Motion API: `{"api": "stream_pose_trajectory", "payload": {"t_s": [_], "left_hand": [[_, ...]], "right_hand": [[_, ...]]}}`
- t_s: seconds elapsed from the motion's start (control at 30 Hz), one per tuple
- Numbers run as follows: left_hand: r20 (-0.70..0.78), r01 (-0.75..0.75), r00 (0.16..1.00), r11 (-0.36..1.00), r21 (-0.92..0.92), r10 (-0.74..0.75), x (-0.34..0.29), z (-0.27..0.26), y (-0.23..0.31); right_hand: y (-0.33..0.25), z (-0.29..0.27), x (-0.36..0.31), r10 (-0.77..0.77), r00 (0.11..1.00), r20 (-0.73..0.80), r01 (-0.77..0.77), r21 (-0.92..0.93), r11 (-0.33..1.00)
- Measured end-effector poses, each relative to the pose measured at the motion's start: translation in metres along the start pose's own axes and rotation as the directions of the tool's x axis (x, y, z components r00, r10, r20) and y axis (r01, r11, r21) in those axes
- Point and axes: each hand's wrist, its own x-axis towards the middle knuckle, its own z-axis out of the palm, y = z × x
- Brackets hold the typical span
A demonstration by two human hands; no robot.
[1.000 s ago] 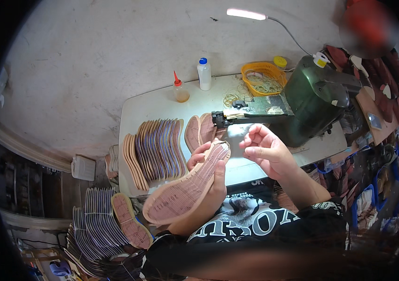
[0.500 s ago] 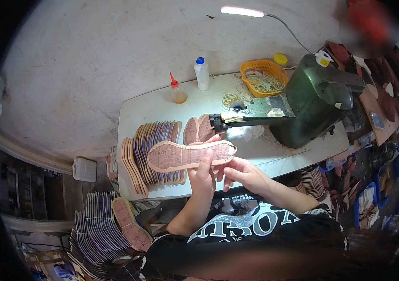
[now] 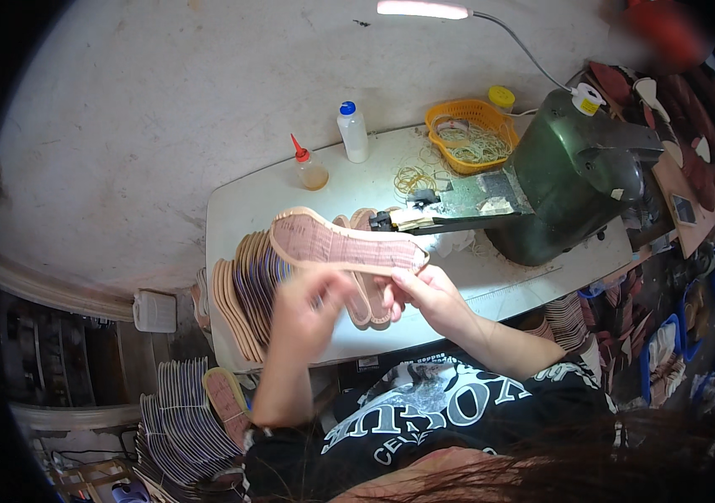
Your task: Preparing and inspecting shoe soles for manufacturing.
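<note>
An insole [image 3: 336,243] with a pinkish-brown lined face and a pale rim is held up over the table, tilted down toward the right. My right hand [image 3: 431,295] pinches its narrow right end between thumb and fingers. Just below the insole's lower left edge is my left hand [image 3: 311,310], smeared by motion; whether it touches the edge is unclear. Partly hidden behind the held insole, two more insoles [image 3: 369,303] lie on the white table [image 3: 244,205]. A packed row of insoles [image 3: 258,281] stands at the table's left.
A green machine [image 3: 571,180] stretches its narrow arm [image 3: 458,214] in from the right, close behind the held insole. Bottles [image 3: 353,134], rubber bands [image 3: 414,180] and a yellow basket [image 3: 470,159] sit farther back. Tied insole stacks [image 3: 181,415] stand lower left.
My left hand has come off the insole's middle and moved left and down. The insole's wide left end has risen, while my right hand keeps the narrow end.
</note>
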Motion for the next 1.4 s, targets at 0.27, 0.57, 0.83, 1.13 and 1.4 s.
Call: {"api": "stream_pose_trajectory", "payload": {"t_s": [0.27, 0.57, 0.83, 1.13, 1.4], "left_hand": [[0.696, 0.107, 0.674, 0.965, 0.238, -0.246, 0.163, -0.04, -0.038], [0.753, 0.277, 0.57, 0.94, 0.199, -0.328, 0.211, -0.019, -0.042], [0.694, 0.343, 0.616, 0.92, 0.19, -0.373, 0.184, -0.019, -0.039], [0.593, 0.089, 0.695, 0.867, 0.49, -0.406, 0.15, -0.005, -0.006], [0.518, 0.217, 0.764, 0.908, 0.357, -0.386, 0.136, -0.003, -0.026]], "right_hand": [[0.012, 0.016, 0.044, -0.025, 0.996, -0.09, 0.035, 0.119, 0.992], [-0.003, 0.001, 0.057, 0.034, 0.988, -0.153, -0.001, 0.209, 0.978], [-0.027, -0.022, 0.054, 0.172, 0.984, -0.044, -0.165, 0.132, 0.977], [-0.039, -0.044, 0.047, 0.277, 0.961, 0.007, -0.277, -0.045, 0.96], [-0.04, -0.038, 0.049, 0.26, 0.962, -0.08, -0.27, -0.167, 0.948]]}}
